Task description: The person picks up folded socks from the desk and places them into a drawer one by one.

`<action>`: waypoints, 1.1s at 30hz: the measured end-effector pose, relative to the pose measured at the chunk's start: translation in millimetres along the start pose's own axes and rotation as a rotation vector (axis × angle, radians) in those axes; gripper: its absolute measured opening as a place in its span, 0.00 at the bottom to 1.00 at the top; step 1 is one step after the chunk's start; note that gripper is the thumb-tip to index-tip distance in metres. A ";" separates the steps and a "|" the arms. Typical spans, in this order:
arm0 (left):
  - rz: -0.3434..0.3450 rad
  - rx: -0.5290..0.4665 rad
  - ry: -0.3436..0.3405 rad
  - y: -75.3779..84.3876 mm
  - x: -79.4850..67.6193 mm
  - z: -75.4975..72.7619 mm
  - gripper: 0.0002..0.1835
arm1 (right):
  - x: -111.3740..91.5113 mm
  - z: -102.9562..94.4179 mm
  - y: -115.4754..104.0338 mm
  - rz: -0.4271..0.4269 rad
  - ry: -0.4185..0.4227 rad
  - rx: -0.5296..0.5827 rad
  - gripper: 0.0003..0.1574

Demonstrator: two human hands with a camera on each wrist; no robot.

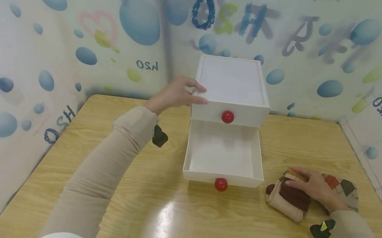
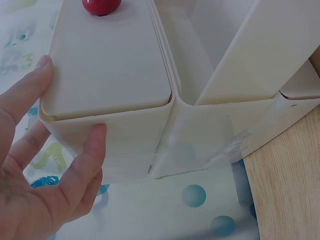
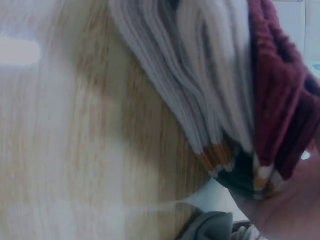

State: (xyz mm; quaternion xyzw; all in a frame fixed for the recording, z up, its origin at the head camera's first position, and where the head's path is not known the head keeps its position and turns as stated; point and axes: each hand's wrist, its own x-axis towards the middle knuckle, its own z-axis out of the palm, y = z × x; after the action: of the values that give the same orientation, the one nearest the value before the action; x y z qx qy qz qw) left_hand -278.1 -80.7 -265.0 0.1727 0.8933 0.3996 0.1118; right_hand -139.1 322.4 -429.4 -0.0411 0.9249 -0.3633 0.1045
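Note:
A white two-drawer box [image 1: 234,80] stands at the back, its upper drawer closed and its lower drawer [image 1: 223,152] pulled out with bare inside. My left hand [image 1: 181,93] holds the box's upper left front corner; in the left wrist view its fingertips [image 2: 97,140] rest against the box wall. To the right of the lower drawer, my right hand [image 1: 314,189] grips folded socks [image 1: 287,201] in cream and burgundy. Their ribbed folds [image 3: 200,75] fill much of the right wrist view. An argyle-patterned sock [image 1: 345,189] lies beside that hand, partly hidden by it.
Red round knobs mark the upper drawer [image 1: 227,116] and the lower drawer [image 1: 220,184]. A wooden table [image 1: 147,211] bears everything. Walls with printed blue bubbles [image 1: 139,20] enclose it at the back and sides.

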 end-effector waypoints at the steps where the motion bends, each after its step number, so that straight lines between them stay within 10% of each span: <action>1: 0.000 0.000 0.001 0.0 0.1 0.1 0.24 | -0.5 0.0 -0.7 -0.009 -0.002 -0.003 0.40; 33: 0.003 0.000 0.004 0.1 -0.4 0.8 0.24 | -6.3 -4.5 2.0 -0.012 0.010 -0.098 0.32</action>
State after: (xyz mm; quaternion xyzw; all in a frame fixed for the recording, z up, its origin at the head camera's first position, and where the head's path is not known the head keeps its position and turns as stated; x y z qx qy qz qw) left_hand -277.4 -80.2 -265.4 0.1730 0.8933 0.4002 0.1093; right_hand -134.0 327.7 -426.5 -0.0497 0.9418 -0.3185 0.0953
